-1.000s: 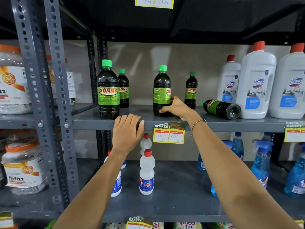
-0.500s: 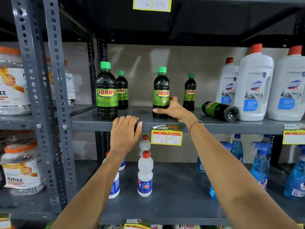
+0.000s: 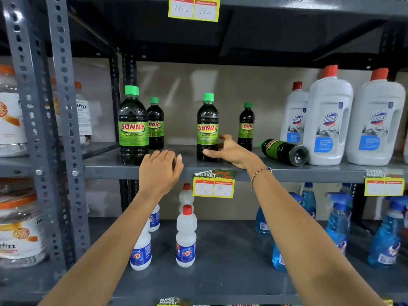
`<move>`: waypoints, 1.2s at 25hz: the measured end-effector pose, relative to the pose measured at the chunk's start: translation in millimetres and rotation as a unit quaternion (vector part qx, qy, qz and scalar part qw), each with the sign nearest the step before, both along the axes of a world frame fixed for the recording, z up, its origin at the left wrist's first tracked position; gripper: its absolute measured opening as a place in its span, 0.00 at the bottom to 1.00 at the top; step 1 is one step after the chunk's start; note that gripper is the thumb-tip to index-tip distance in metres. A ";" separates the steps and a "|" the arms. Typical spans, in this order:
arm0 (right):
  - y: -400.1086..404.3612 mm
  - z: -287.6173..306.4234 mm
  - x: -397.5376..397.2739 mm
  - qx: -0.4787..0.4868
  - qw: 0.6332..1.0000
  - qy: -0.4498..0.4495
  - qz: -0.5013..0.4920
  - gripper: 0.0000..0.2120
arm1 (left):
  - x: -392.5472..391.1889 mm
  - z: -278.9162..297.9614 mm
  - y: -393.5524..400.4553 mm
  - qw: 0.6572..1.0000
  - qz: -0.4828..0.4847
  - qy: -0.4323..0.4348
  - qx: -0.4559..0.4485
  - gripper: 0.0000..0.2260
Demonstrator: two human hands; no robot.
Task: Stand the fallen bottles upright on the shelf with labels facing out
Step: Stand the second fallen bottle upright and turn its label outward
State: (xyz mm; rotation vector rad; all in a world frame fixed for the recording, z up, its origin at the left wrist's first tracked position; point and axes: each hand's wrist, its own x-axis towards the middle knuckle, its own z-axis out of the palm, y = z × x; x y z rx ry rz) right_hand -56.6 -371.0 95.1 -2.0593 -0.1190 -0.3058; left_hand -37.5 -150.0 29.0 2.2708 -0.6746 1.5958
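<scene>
Grey steel makes up the slotted shelf (image 3: pixel 287 173) where four dark bottles with green caps and green SUNNY labels stand upright. The right hand (image 3: pixel 231 151) cups the base of the middle upright bottle (image 3: pixel 207 129), thumb in front and fingers curled round its right side, its label facing out. A fifth dark bottle of the same kind (image 3: pixel 284 151) lies on its side just right of that hand, base toward the camera, touching a white Domex jug (image 3: pixel 329 120). The left hand (image 3: pixel 160 171) rests palm down on the shelf's front edge, fingers together and holding nothing.
</scene>
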 end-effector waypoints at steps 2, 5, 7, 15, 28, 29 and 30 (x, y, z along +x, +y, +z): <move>-9.6 0.6 -4.5 0.053 0.999 0.000 0.009 0.40 | 4.1 24.9 -10.4 0.995 -0.007 0.096 -0.002 0.15; -13.0 0.2 -6.0 0.080 0.996 -0.014 0.021 0.30 | 15.1 58.8 -29.9 0.926 -0.122 0.356 -0.004 0.18; -9.9 -0.5 -5.6 0.058 0.998 -0.016 0.032 0.26 | 16.9 68.2 -42.0 0.839 -0.240 0.485 -0.046 0.21; -9.1 -0.1 -6.0 0.034 0.998 -0.034 0.027 0.23 | 20.8 61.6 -46.8 0.817 -0.312 0.469 -0.121 0.18; -15.3 -5.9 -28.5 0.022 0.996 -0.054 0.060 0.23 | 5.8 50.6 -27.5 0.818 -0.350 0.426 -0.162 0.21; -14.6 -6.2 -29.8 0.022 0.996 -0.055 0.060 0.24 | 4.7 49.9 -26.0 0.821 -0.353 0.418 -0.164 0.20; -14.7 -6.2 -31.1 0.021 0.996 -0.055 0.060 0.25 | 4.3 49.3 -25.2 0.823 -0.357 0.410 -0.164 0.18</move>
